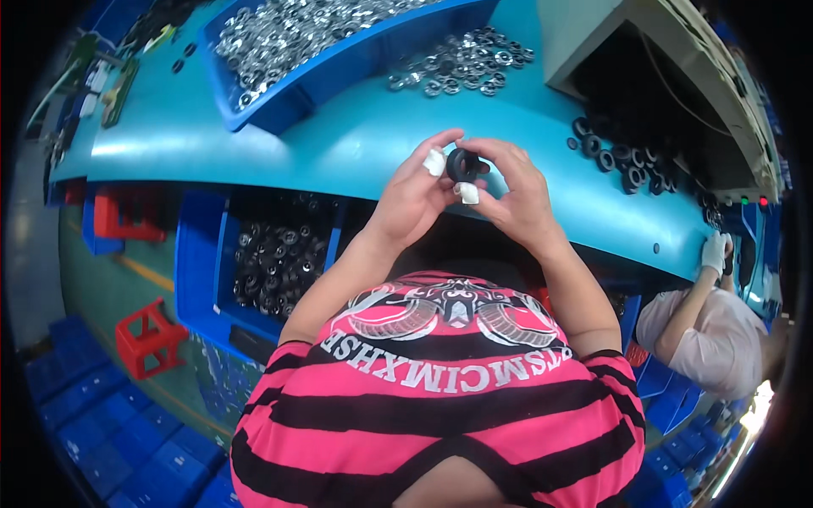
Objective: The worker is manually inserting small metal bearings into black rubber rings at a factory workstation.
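Thumb and fingers of the right hand (518,190) hold a black ring (455,167) over the blue table (339,144), near side; the left hand (409,196) curves close at its left, grip unclear. It seems light, firm, rubbery, best held by the outer rim.

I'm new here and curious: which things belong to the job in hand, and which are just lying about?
Seemingly in the job:
black ring, between left hand and right hand
silver rings in blue bin
black rings at right

Seemingly lying about:
red stool
blue crates, lower left
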{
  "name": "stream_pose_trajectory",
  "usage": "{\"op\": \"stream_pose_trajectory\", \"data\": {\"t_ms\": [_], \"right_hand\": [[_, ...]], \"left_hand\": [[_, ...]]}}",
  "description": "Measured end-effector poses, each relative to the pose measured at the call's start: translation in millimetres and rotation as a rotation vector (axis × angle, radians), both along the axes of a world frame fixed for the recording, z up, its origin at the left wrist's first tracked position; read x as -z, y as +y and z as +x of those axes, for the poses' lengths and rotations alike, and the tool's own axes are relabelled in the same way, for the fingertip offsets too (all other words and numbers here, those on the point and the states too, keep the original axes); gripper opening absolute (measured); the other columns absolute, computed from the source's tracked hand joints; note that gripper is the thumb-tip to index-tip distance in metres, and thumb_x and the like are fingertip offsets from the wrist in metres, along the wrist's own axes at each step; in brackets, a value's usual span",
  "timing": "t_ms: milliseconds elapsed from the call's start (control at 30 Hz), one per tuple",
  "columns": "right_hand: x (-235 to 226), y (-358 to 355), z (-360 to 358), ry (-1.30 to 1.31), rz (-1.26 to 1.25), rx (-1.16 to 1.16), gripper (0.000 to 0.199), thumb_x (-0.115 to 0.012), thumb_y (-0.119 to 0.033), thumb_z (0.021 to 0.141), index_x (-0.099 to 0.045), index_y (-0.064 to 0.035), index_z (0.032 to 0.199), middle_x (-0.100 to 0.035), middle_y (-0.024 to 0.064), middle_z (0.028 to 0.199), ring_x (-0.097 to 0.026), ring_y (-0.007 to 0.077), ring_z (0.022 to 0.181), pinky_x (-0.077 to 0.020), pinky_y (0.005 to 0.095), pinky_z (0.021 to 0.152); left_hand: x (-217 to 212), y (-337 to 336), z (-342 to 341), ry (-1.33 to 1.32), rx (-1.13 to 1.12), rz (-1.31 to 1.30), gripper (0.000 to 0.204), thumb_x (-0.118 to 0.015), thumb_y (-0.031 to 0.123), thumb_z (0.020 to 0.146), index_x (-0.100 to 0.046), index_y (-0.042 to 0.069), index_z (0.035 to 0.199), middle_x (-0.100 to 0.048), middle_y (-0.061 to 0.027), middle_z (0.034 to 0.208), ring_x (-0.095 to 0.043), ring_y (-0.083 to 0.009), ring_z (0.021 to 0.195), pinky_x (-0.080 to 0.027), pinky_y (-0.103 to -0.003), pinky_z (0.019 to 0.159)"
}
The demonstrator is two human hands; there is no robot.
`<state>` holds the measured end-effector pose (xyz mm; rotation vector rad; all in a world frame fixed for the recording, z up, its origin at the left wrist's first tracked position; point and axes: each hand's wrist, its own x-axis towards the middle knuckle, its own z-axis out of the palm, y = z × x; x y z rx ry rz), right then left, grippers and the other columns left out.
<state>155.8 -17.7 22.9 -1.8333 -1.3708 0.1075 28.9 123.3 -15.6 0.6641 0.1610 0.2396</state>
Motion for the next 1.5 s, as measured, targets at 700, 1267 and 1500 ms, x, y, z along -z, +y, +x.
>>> {"op": "stream_pose_trajectory", "data": {"t_ms": [700, 1267, 1500], "right_hand": [[75.8, 54.3, 182.7, -0.278, -0.195, 0.337, 0.035, -0.069, -0.023, 0.092, -0.066, -0.0153, 0.126, -0.065, 0.0142, 0.122, -0.067, 0.0337, 0.102, -0.0536, 0.0444, 0.09], [16.4, -2.7, 69.9, 0.074, -0.132, 0.156, 0.032, -0.077, -0.015, 0.084, -0.07, -0.0037, 0.112, -0.069, 0.007, 0.09, -0.066, 0.0136, 0.074, -0.0549, 0.0276, 0.07], [17.2, -23.7, 60.2, 0.017, -0.354, 0.178, 0.03, -0.073, -0.011, 0.08, -0.07, -0.0046, 0.11, -0.066, 0.0112, 0.093, -0.065, 0.0247, 0.079, -0.0541, 0.0377, 0.075]], "left_hand": [[18.5, 10.9, -20.4, -0.115, 0.027, -0.191, 0.048, -0.038, 0.038, 0.112, -0.05, 0.004, 0.144, -0.064, -0.0259, 0.123, -0.061, -0.0202, 0.089, -0.052, -0.034, 0.078], [21.6, 12.3, -25.5, -0.11, -0.02, -0.239, 0.038, -0.044, 0.034, 0.11, -0.054, 0.003, 0.13, -0.064, -0.0288, 0.121, -0.071, -0.0289, 0.094, -0.063, -0.043, 0.084], [17.0, 12.3, -24.4, -0.016, -0.011, -0.336, 0.04, -0.044, 0.038, 0.11, -0.059, 0.003, 0.122, -0.067, -0.031, 0.115, -0.073, -0.0264, 0.089, -0.064, -0.041, 0.079]]}}
